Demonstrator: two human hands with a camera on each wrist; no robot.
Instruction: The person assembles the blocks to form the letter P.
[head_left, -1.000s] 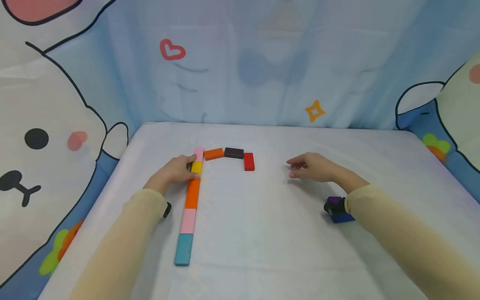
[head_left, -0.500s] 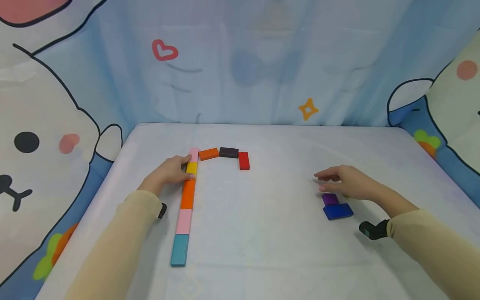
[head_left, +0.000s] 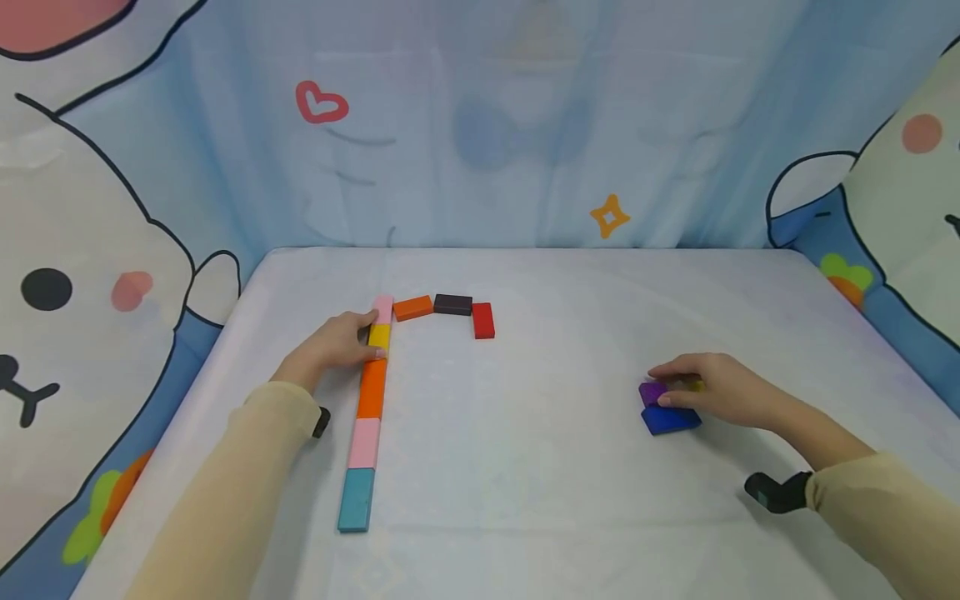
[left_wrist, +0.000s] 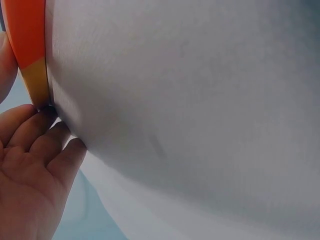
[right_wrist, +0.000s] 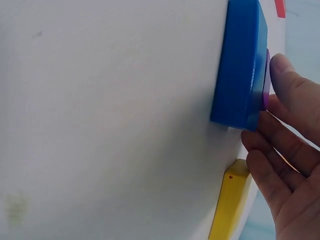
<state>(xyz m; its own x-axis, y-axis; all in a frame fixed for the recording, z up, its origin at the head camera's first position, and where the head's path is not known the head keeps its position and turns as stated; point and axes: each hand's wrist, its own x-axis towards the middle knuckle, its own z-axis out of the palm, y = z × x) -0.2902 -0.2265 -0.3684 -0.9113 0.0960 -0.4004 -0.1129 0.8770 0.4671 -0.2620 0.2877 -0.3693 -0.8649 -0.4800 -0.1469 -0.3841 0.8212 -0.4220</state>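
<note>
My left hand (head_left: 330,342) rests at the far end of a straight row of blocks. Its thumb lies at the joint of a yellow block (head_left: 379,337) and an orange block (head_left: 372,388), with a fingertip at the far pink block (head_left: 383,309). Below these lie another pink block (head_left: 364,443) and a teal block (head_left: 356,500). My right hand (head_left: 723,387) is low over a purple block (head_left: 651,393), thumb at its near side and index finger stretched beyond its far side. A blue block (right_wrist: 237,65) touches the purple one. Another yellow block (right_wrist: 230,200) lies beside the fingers.
From the row's far end, a short orange block (head_left: 413,308), a black block (head_left: 453,305) and a red block (head_left: 483,321) run rightward, the red one turned toward me. All lie on a white-covered table (head_left: 510,467), with a printed blue curtain (head_left: 525,125) behind.
My right hand has moved right and nearer to me, from over the bare cloth down to the purple block. The left hand stays at the row. The head view has shifted slightly.
</note>
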